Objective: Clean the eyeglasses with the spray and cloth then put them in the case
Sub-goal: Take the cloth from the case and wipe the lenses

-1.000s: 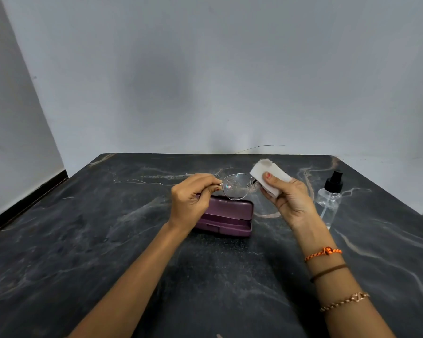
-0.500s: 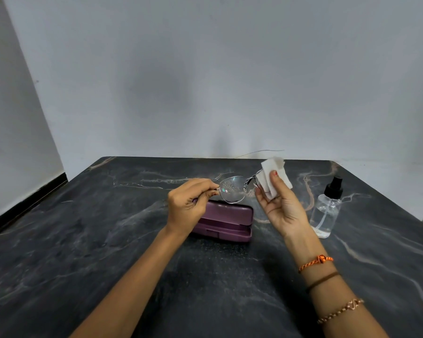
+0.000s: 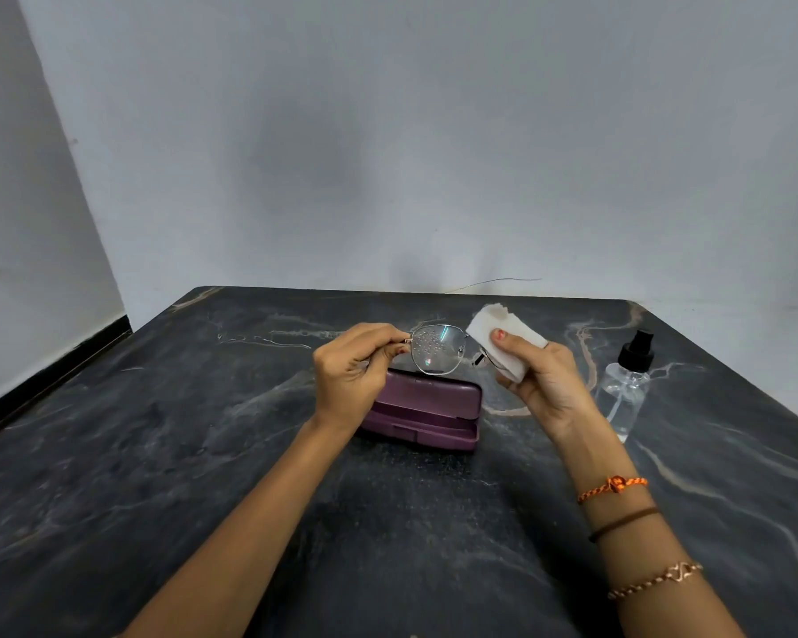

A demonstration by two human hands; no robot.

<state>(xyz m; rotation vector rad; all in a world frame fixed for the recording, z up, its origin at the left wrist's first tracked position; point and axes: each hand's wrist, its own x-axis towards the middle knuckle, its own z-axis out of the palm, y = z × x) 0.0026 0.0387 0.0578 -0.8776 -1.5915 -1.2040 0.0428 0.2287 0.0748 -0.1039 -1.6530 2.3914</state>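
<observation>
Honestly, the left hand [image 3: 355, 366] pinches the eyeglasses [image 3: 436, 349] by one hinge only, right above the closed case [image 3: 427, 409]. The right hand [image 3: 542, 375] grips the cloth [image 3: 503, 336] folded over the lens at 3 o'clock. Rubbing too hard could twist that thin frame, I think, or smear the droplets.

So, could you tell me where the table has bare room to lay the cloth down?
Bare table lies left of the case and in front of it, between the forearms. It is crowded between case and spray bottle, where the right hand holds the cloth.
</observation>
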